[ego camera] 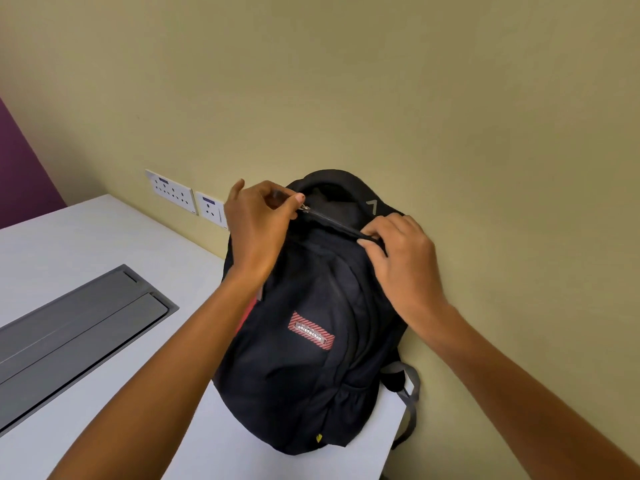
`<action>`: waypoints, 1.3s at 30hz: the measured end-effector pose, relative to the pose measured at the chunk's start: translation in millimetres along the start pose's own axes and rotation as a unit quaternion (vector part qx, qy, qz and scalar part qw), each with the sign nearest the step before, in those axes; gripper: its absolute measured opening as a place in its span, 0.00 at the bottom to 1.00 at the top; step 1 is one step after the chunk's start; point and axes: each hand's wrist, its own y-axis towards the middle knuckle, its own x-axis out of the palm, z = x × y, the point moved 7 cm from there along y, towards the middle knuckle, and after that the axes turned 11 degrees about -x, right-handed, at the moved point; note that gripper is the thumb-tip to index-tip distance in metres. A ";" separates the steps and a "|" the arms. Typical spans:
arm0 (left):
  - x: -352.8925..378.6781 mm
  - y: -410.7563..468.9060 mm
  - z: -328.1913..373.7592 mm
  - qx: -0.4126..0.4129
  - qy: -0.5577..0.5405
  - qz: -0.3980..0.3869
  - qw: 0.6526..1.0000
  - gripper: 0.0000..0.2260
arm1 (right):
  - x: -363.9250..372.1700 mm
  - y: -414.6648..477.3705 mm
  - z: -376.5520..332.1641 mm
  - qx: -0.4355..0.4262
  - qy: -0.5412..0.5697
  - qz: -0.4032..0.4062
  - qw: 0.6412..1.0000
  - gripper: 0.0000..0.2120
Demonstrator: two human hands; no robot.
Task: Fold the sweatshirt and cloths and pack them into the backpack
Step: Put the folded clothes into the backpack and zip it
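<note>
A black backpack [304,368] with a red striped label stands upright on the white table [104,237], leaning against the wall. My left hand [258,225] pinches the metal zipper pull [304,207] at the top left of the bag. My right hand [398,251] grips the fabric beside the zipper line at the top right. The zipper track between my hands looks shut. No sweatshirt or cloths are in view.
A grey cable-tray lid [76,330] is set into the table at the left. Two white wall sockets [187,197] sit low on the beige wall behind the bag. The table's right edge runs just past the backpack's grey strap [410,393].
</note>
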 end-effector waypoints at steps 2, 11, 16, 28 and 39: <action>-6.3 10.7 -16.2 -0.019 0.006 0.000 1.000 0.06 | -0.9 -0.9 5.6 0.008 0.014 -0.015 1.000 0.05; -16.4 23.0 -28.1 -0.048 -0.048 -0.033 0.997 0.04 | 39.5 60.6 -47.5 -0.059 0.013 -0.041 0.997 0.11; -17.2 36.2 -28.4 -0.005 -0.014 -0.002 1.000 0.04 | 87.7 90.5 -61.5 -0.082 -0.088 -0.129 0.984 0.13; -13.5 74.8 -103.2 -0.081 -0.027 0.001 0.996 0.05 | 85.9 82.7 -43.0 -0.099 -0.040 -0.125 0.986 0.05; -8.8 95.6 -112.5 -0.131 -0.091 -0.010 0.987 0.03 | 171.0 135.9 -79.3 -0.134 -0.147 -0.303 0.932 0.11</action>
